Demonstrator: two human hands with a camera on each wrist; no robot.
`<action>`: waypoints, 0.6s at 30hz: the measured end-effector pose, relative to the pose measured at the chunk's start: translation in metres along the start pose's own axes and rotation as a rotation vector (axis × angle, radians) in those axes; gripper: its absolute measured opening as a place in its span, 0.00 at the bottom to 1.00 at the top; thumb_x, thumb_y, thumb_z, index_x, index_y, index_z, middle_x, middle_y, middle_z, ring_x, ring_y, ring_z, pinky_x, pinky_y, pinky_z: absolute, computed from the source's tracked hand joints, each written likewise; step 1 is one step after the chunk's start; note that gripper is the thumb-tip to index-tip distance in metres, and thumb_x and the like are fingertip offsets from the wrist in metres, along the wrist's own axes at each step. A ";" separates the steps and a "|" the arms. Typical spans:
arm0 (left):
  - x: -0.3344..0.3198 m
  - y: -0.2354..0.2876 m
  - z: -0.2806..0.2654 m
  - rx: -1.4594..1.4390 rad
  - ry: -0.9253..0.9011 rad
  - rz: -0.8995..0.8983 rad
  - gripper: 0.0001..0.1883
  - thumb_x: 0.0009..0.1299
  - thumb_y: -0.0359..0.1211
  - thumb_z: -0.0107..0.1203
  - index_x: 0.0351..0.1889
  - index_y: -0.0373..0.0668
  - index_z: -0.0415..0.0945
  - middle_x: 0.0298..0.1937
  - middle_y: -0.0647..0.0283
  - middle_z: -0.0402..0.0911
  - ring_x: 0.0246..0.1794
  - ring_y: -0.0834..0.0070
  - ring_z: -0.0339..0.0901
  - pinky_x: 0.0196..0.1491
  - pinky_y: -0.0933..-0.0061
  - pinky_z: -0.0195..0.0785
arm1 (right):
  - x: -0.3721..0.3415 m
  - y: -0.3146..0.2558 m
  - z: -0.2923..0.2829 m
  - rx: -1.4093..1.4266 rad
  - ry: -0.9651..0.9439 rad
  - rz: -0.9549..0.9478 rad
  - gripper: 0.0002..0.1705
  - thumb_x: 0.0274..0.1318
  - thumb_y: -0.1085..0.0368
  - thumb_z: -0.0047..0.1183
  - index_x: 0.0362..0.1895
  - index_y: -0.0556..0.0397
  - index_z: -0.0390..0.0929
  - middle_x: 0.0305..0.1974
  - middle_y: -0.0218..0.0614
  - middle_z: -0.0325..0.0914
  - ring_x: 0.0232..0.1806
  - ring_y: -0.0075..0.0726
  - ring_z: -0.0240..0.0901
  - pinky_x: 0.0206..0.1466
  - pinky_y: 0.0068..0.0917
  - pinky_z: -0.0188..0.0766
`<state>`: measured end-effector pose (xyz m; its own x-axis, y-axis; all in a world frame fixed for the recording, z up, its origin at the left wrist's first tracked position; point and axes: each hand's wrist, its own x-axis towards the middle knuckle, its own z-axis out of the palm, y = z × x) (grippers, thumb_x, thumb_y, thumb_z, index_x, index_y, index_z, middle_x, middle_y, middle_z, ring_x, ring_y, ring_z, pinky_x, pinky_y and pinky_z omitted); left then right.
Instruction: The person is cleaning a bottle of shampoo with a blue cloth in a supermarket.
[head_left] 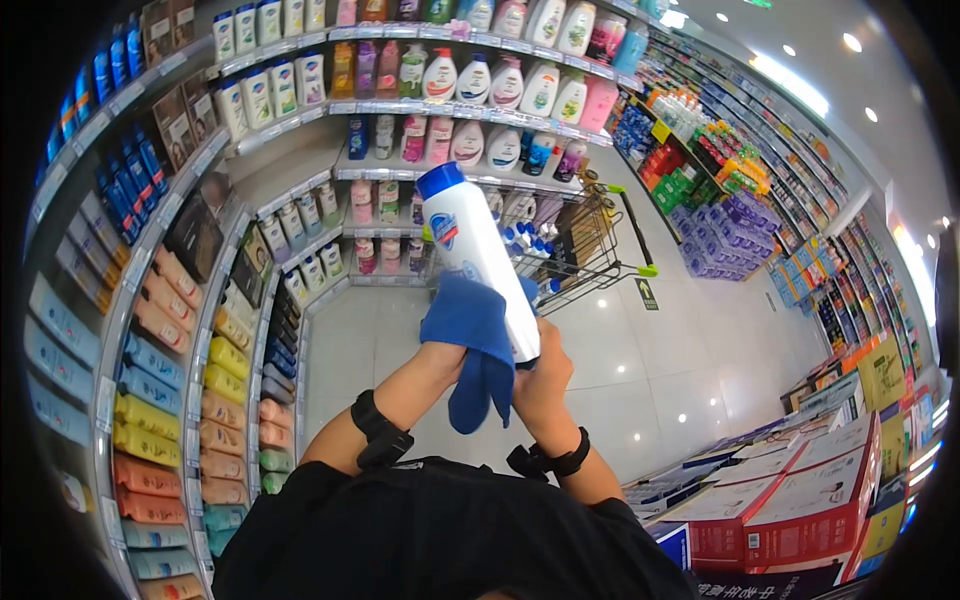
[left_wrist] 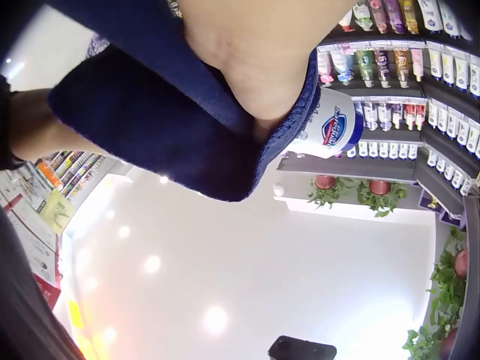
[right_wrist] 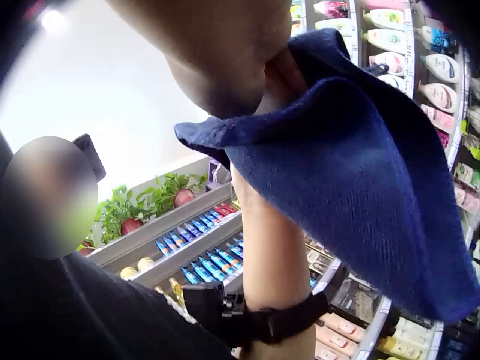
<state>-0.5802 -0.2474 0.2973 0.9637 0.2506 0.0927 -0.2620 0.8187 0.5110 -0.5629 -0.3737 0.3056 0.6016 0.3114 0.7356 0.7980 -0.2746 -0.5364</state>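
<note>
White bottle (head_left: 490, 260) is held up at a tilt, blue cap (head_left: 440, 180) far and left; the right hand (head_left: 546, 375) grips its near end. Blue cloth (head_left: 462, 310) hides the fingers of the left hand (left_wrist: 259, 67), hold unclear. Probably smooth, stiff, weighty if full: clasp its middle.

A black shirt (head_left: 440, 530) with short sleeves (head_left: 322, 482), a black left wristband (head_left: 368, 412) bearing a blocky black device (right_wrist: 204, 301), and a black right wristband (head_left: 572, 457)

left hand (left_wrist: 259, 71) partly hidden, bottle (head_left: 488, 250) part-covered
</note>
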 end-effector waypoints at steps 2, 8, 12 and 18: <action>0.009 -0.002 -0.007 0.186 -0.028 0.057 0.17 0.63 0.33 0.51 0.49 0.35 0.66 0.42 0.56 0.75 0.39 0.69 0.76 0.44 0.68 0.72 | -0.001 0.004 -0.004 -0.101 0.028 -0.072 0.31 0.38 0.58 0.66 0.44 0.61 0.67 0.32 0.49 0.74 0.31 0.50 0.75 0.30 0.34 0.70; 0.016 0.036 0.029 0.213 -0.047 0.197 0.13 0.60 0.28 0.52 0.43 0.34 0.69 0.37 0.55 0.77 0.33 0.68 0.77 0.38 0.68 0.74 | -0.016 0.033 -0.013 -0.153 -0.077 -0.272 0.30 0.32 0.64 0.64 0.45 0.60 0.69 0.36 0.50 0.74 0.32 0.49 0.74 0.32 0.34 0.70; 0.020 0.044 0.025 0.223 -0.184 0.180 0.22 0.56 0.38 0.57 0.45 0.34 0.67 0.38 0.54 0.75 0.34 0.67 0.76 0.37 0.68 0.74 | -0.008 0.037 -0.040 0.149 -0.138 -0.176 0.18 0.33 0.68 0.64 0.31 0.53 0.68 0.32 0.42 0.72 0.38 0.41 0.73 0.39 0.34 0.69; 0.004 0.033 0.016 0.170 -0.344 0.168 0.33 0.56 0.55 0.55 0.46 0.35 0.66 0.38 0.54 0.75 0.35 0.67 0.76 0.40 0.67 0.73 | 0.034 0.041 -0.093 1.643 0.107 0.505 0.15 0.47 0.76 0.46 0.17 0.47 0.56 0.21 0.30 0.66 0.56 0.43 0.63 0.67 0.52 0.43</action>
<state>-0.5841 -0.2276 0.3284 0.8768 0.1628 0.4525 -0.4329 0.6769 0.5953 -0.5129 -0.4594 0.3472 0.8345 0.4178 0.3592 -0.2164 0.8481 -0.4836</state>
